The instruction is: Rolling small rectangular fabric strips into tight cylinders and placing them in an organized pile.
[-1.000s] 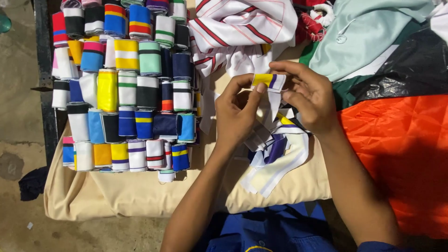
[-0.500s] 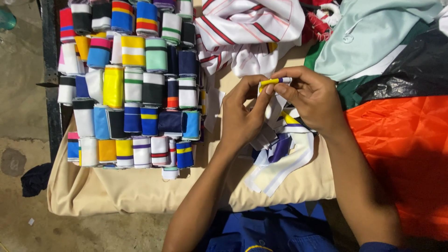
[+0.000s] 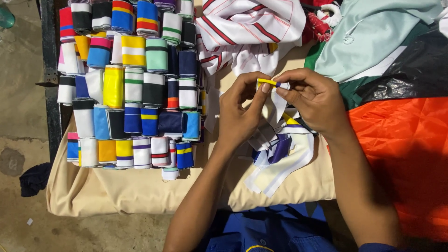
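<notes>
Beige cloth (image 3: 140,191) is covering the table above a bare concrete floor (image 3: 18,116). Over it, the left hand (image 3: 240,114) and right hand (image 3: 313,99) are each pinching an end of a narrow yellow, blue and white ribbed strip (image 3: 270,84), both grips closing tight on it. Loose strips (image 3: 280,154) are piling beneath; folded striped knit bands (image 3: 135,84) are lying in rows to the left, and orange fabric (image 3: 401,149) is spreading at right.
</notes>
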